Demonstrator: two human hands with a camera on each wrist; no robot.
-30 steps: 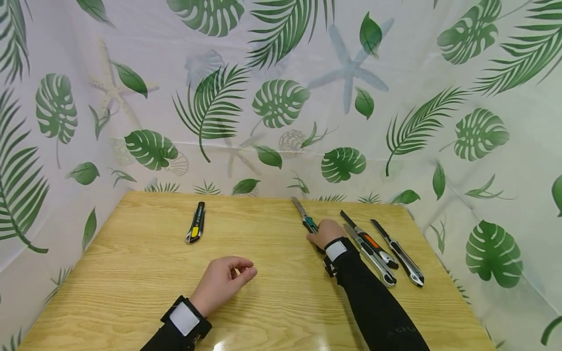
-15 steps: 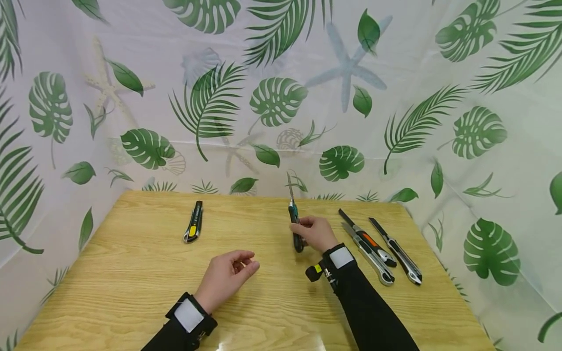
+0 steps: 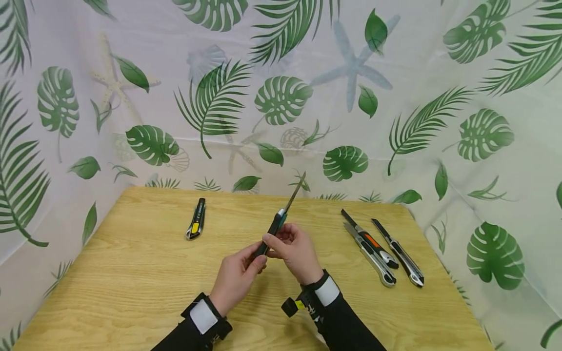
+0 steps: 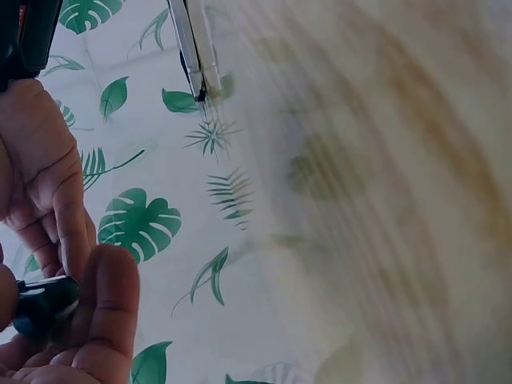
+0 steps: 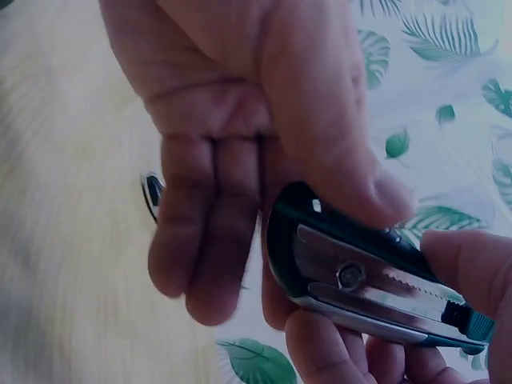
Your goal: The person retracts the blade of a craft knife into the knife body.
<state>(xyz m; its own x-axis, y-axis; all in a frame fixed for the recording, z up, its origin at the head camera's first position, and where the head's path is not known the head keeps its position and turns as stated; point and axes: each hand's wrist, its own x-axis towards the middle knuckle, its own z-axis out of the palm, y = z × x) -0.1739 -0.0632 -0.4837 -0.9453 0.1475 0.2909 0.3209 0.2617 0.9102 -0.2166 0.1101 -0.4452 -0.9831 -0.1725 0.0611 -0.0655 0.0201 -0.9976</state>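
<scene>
You have the teal-and-black utility knife [image 3: 275,229] lifted off the tabletop [image 3: 131,273], held over its middle, with the blade [image 3: 295,191] run out and pointing up and away toward the far edge. Your left hand [image 3: 239,275] pinches the butt end of the handle between thumb and fingers; your right hand [image 3: 295,249] is curled round the handle further up, thumb lying over the top. In the right wrist view the thumb [image 5: 336,136] sits on the black back of the knife [image 5: 360,276], just behind the toothed metal track and its round screw.

This looks like the step of working the slider while the knife is held in both hands. Judging from the exposed blade, the next move calls for a steady pinch at the butt, the thumb finding the slider, and fingers kept clear of the edge.

A yellow-and-black knife [image 3: 196,225] lies closed near the far left corner. Three more knives, blades out, lie side by side toward the right edge: a silver one [image 3: 370,254], one with an orange patch [image 3: 370,240] and a black one [image 3: 398,253].

No brand, label or writing can be read on any knife; the pale tabs on your black wrist straps are blank.
</scene>
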